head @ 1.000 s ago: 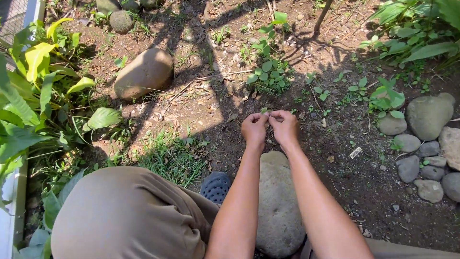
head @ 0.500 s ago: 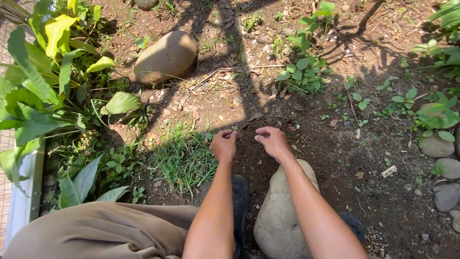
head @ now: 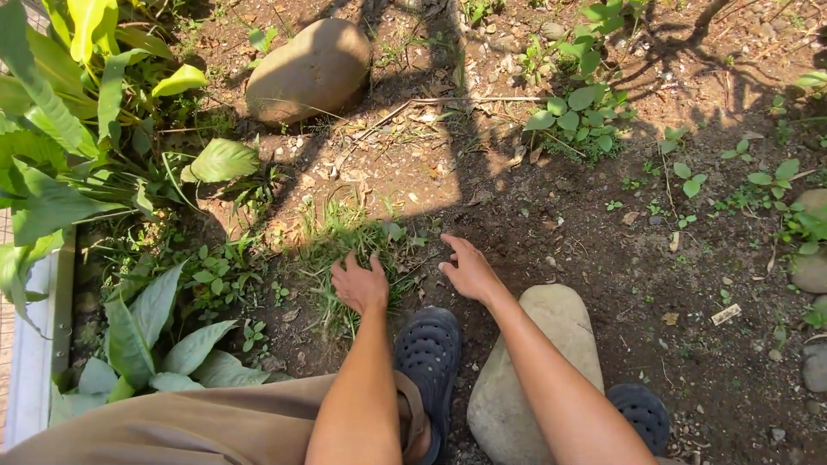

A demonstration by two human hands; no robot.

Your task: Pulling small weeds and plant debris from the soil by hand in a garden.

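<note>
Crouching over a garden bed, a person in tan trousers (head: 172, 426) and dark perforated clogs (head: 428, 349) reaches both bare arms forward and down. A pale, smooth stone (head: 534, 362) lies between the feet. The left hand (head: 360, 284) sits knuckles-up on a tuft of thin grass (head: 340, 245), fingers curled into the blades; the grip looks closed around them, though the fingertips are hidden. The right hand (head: 469, 271) hovers just beside it over dark soil (head: 586, 258), palm down, fingers spread and holding nothing. The grass looks light, soft and limp, likely to tear if taken high, so low by the roots seems the surest hold. Farther off lie a large rounded rock (head: 308, 71), broad-leaved plants (head: 60, 129) on the left and a small leafy weed (head: 577, 116).
</note>
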